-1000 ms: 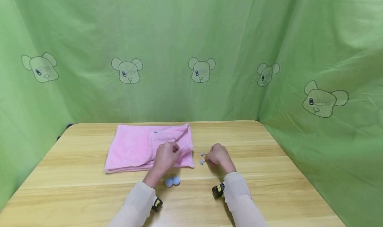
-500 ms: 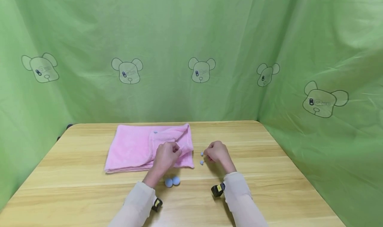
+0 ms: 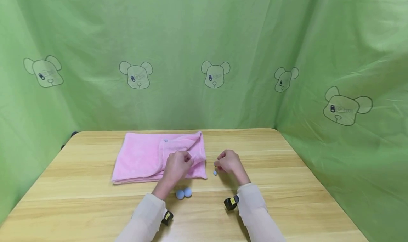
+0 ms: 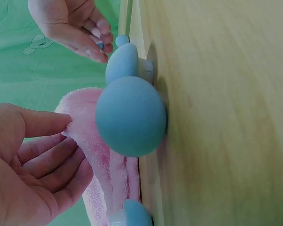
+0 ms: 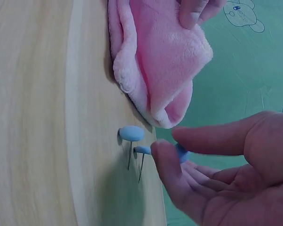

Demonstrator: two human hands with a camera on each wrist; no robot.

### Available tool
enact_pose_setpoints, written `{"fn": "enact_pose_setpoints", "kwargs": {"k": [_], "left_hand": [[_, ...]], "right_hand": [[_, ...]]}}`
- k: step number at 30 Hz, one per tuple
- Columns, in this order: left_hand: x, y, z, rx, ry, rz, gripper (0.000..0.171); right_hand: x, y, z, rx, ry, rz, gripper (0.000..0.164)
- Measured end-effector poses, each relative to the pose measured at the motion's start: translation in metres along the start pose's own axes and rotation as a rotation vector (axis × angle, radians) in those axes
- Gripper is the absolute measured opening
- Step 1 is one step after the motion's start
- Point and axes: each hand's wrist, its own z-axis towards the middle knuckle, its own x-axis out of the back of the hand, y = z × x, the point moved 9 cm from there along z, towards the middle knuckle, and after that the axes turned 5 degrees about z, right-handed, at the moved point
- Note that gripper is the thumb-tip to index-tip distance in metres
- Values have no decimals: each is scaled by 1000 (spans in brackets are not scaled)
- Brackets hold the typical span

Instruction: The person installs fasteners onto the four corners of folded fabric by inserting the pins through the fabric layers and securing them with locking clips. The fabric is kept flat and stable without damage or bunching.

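My left hand [image 3: 177,166] pinches a raised edge of the folded pink plush cloth [image 3: 140,157] between thumb and fingers. Right of the cloth, my right hand [image 3: 231,161] holds a small blue piece [image 5: 181,153] between thumb and fingertips; it is coloured like the pin heads, and any shaft on it is hidden. Two blue-headed pins [image 5: 131,133] lie on the table by those fingers, their thin metal shafts showing in the right wrist view. Near my left forearm sit two round blue caps [image 3: 183,193]; one shows a whitish base in the left wrist view.
Another blue cap [image 4: 137,214] with a clear base shows at the bottom of the left wrist view. A small bluish spot [image 3: 165,140] marks the cloth's upper fold. The wooden table [image 3: 287,199] reaches back to a green curtain [image 3: 178,103] with bear-head prints.
My right hand has shifted slightly away and to the left, its fingertips now over the farther pin in the head view. My left hand and the cloth stay where they were.
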Motion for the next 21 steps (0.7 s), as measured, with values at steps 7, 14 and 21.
{"fn": "enact_pose_setpoints", "kwargs": {"k": [7,14,21], "left_hand": [[3,2,0,-25,21,18,6],[4,3,0,-28,29,25,6],[3,2,0,-13,11,19,6]], "right_hand": [[-3,-8,-2,40,-34,113,9],[-7,-15,-6,75,-103,245,13],[-17,-17,-5,79,-200,341,17]]}}
